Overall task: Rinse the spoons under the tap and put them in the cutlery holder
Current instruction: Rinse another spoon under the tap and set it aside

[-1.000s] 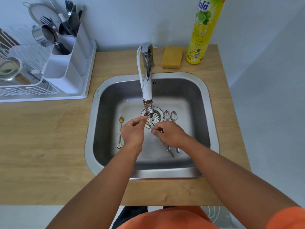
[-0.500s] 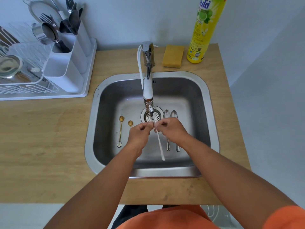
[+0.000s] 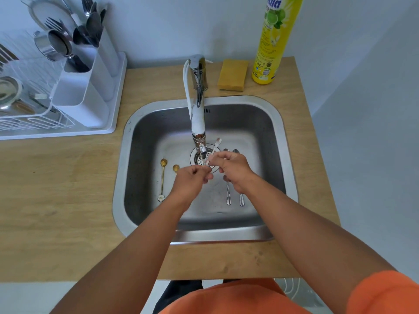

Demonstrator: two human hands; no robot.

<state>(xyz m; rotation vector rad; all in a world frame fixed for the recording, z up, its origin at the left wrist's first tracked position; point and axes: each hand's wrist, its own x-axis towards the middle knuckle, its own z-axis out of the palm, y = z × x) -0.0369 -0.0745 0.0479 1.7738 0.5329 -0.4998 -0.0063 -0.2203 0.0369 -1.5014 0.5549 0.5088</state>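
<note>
At the centre of the frame, the right hand (image 3: 234,172) pinches a thin pale spoon (image 3: 215,148) under the tap (image 3: 199,114), its upper end slanting up past the spout, while the left hand (image 3: 192,181) closes its fingertips on the lower end in the stream. The rinse would go best, it seems, if the spoon were turned so water runs over both faces, with the grip kept firm because wet metal slips.

On the sink (image 3: 288,155) floor wait 4 more: 2 gold spoons (image 3: 162,177) left of the drain, one half hidden by the left hand, and 2 silver spoons (image 3: 228,196) lower right of it.

The white cutlery holder (image 3: 90,87), already bristling with forks and spoons, stands on a drying rack (image 3: 34,123) at upper left, well apart from the sink.

A light wooden desk (image 3: 56,189) frames the basin; a yellow sponge (image 3: 232,74) and a yellow soap bottle (image 3: 274,41) stand behind it against a pale blue wall.
</note>
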